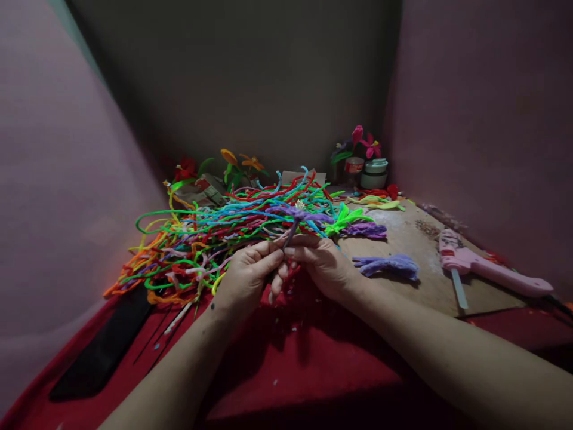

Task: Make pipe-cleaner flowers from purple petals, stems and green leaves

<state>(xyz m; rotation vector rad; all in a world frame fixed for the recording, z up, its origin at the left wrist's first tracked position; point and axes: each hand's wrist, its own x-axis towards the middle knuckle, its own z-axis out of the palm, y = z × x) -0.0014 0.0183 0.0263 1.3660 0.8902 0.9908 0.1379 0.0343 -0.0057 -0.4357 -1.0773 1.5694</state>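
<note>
Between my two hands stands a purple pipe-cleaner flower (298,214) with a pale tuft at its centre and a thin dark stem. My left hand (254,269) pinches the stem's lower part between thumb and fingers. From the other side, my right hand (320,263) closes on the same stem, its fingertips touching or nearly touching those of the left. Behind the flower spreads a big tangled heap of colourful pipe cleaners (215,227). Bright green pieces (347,220) and a purple bundle (369,231) lie just right of the flower.
A cardboard sheet (430,292) at right bears a lavender bundle (389,267) and a pink glue gun (496,272). A black flat object (105,343) lies on the red cloth (286,382) at left. Behind are finished flowers (242,164) and a lidded jar (374,174).
</note>
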